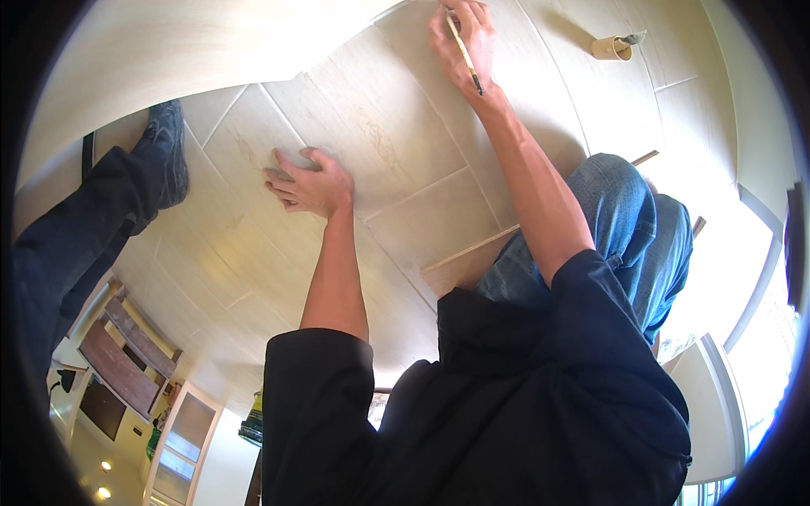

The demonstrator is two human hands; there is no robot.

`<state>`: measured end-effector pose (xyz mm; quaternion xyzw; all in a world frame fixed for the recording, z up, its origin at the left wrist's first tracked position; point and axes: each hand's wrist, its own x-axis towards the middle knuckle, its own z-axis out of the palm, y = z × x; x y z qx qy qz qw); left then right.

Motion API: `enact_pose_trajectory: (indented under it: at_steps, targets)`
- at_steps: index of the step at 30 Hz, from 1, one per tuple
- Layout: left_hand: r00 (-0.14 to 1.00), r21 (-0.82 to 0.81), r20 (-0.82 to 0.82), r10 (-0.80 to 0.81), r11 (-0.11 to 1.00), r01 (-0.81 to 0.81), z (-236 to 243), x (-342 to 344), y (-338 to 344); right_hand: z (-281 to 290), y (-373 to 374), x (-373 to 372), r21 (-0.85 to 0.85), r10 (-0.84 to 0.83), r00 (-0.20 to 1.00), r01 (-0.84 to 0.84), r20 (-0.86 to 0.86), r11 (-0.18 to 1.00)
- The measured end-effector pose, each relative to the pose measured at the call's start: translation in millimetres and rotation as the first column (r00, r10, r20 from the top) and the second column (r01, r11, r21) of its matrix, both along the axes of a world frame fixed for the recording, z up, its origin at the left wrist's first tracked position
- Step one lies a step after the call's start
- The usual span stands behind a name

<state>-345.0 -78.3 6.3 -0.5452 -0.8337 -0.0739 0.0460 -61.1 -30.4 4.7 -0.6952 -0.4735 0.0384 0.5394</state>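
Observation:
My right hand [468, 42] is closed in a writing-like hold on a slim pale stick [463, 51] with a dark end, shaped like a thin paintbrush. Its fingertips sit at the top edge of the view, near the pale panel [228, 42], and the stick's far tip is hidden there. My left hand [314, 184] is open, fingers apart, low over the tiled floor [405, 160]; whether it touches the tiles I cannot tell. Right of my right hand stands a small beige cup [609, 49] with a flat-bladed tool [633, 39] in it.
Another person's dark-trousered leg [80, 215] and shoe [166, 152] are at the left. My bent knees in jeans [612, 202] are at the right, beside a flat wooden board [468, 260]. A wooden chair [126, 350] and a glass-fronted cabinet [179, 447] appear at the lower left.

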Motion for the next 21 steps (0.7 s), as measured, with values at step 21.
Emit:
enact_pose_trajectory:
  at_steps: [21]
  targets:
    - [0.999, -0.003, 0.031, 0.018, 1.000, -0.018, -3.4, 0.9, 5.3, 15.9, -24.4, -12.1, -0.009, -0.123, 0.989, 0.122, -0.082, 0.992]
